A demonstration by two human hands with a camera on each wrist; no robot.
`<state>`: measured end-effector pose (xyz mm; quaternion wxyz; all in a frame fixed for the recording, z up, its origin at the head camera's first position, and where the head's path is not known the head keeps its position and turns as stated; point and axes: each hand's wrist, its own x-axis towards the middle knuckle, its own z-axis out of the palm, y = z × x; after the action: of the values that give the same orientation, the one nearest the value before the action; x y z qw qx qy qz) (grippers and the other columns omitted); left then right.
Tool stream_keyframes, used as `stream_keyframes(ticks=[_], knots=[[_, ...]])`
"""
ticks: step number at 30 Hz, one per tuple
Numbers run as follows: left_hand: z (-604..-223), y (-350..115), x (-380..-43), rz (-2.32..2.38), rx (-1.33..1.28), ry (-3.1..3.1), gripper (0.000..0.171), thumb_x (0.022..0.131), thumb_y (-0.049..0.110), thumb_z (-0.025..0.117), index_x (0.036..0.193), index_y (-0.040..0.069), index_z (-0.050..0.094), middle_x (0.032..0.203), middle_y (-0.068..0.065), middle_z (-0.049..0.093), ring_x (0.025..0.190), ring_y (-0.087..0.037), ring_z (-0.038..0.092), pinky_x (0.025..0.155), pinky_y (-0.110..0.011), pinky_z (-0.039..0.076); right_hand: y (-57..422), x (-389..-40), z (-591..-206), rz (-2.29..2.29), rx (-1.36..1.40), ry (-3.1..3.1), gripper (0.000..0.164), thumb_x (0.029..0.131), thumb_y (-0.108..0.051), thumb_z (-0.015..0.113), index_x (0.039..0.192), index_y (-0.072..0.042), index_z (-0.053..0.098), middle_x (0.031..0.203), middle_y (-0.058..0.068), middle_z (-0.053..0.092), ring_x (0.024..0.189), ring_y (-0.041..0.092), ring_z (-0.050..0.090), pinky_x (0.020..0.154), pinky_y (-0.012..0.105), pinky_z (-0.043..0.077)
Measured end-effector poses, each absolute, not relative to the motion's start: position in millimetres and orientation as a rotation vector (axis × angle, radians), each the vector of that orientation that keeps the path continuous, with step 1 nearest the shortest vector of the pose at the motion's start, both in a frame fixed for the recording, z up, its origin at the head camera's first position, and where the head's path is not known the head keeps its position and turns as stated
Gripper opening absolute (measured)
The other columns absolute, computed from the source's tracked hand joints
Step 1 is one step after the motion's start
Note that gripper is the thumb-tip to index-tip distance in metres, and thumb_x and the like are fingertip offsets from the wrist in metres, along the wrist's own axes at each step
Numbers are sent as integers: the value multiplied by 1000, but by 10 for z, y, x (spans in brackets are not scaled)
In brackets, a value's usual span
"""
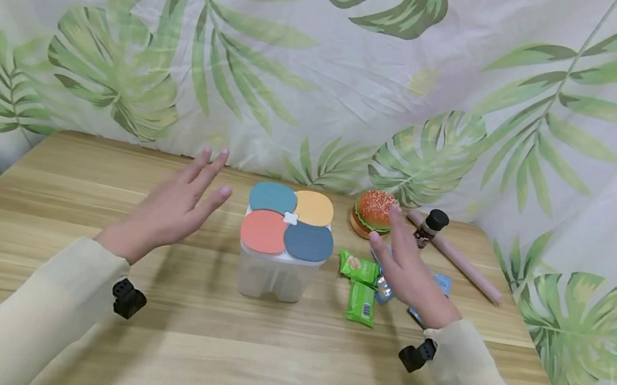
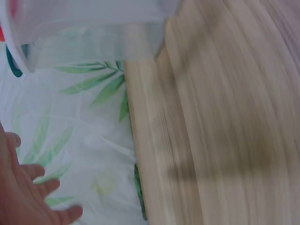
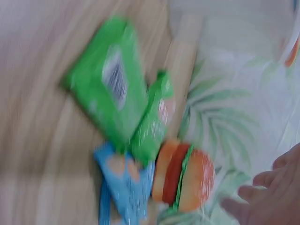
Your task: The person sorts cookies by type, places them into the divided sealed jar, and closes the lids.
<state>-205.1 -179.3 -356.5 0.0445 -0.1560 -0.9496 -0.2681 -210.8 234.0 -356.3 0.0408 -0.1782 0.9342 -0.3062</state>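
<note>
A clear plastic storage box [image 1: 272, 277] stands upright mid-table, its top covered by four-lobed lids in teal, yellow, coral [image 1: 264, 231] and navy. To its left my left hand [image 1: 171, 213] hovers above the table, fingers spread and holding nothing. On the other side my right hand [image 1: 412, 266] is raised with extended fingers, also holding nothing. It overlaps several small snack packets in the head view. Two green packets [image 3: 110, 79] and some blue packets [image 3: 124, 180] lie beneath it. Behind them sits a toy hamburger [image 1: 374, 212] with a sesame bun.
Beyond the right hand are a small dark bottle [image 1: 432, 227] with a black cap and a pinkish rod [image 1: 466, 265] lying diagonally. A leaf-patterned cloth [image 1: 340, 81] hangs behind the wooden table [image 1: 254, 362]. Both wrists carry small black cameras [image 1: 128, 298].
</note>
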Motion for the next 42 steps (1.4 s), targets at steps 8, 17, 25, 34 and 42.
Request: stream_keyframes(ticks=[8,17,25,34,42], knots=[[-3549,-1677,-2017,-1548,-706,-2751,66,115,48,13,169,9,12,175,-16,18,163,-41,19,131,-63,19,2043,-1839,-3657,-1498,-634,2427,76,114,-53,22,168,-8,-6,177,19,1,161,46,17,129,62,21],[-3498,-1588,-1970,-1834,-775,-2659,73,114,51,7,166,1,21,171,-20,31,161,-40,26,131,-57,24,1809,-1486,-3697,-1613,-799,2266,76,114,-53,16,168,-2,2,176,21,11,162,43,19,127,59,29],[-3511,-1535,-1959,-1826,-768,-2695,77,113,56,7,166,3,24,171,-21,31,159,-42,28,131,-57,25,1733,-1306,-3740,-1637,-872,2245,66,116,-42,17,169,-5,3,177,19,8,162,44,17,126,55,30],[-3513,-1508,-1974,-1818,-745,-2706,78,113,56,9,165,1,24,171,-21,29,159,-44,29,131,-57,25,1716,-1162,-3788,-1722,-967,2271,59,116,-16,25,168,-3,2,177,20,5,162,41,17,125,46,34],[-3513,-1481,-1969,-1808,-737,-2702,76,114,53,11,164,-1,26,170,-24,31,158,-44,30,131,-58,25,1691,-1094,-3811,-1717,-975,2289,60,114,-9,28,168,-3,3,177,19,1,163,12,14,125,17,29]])
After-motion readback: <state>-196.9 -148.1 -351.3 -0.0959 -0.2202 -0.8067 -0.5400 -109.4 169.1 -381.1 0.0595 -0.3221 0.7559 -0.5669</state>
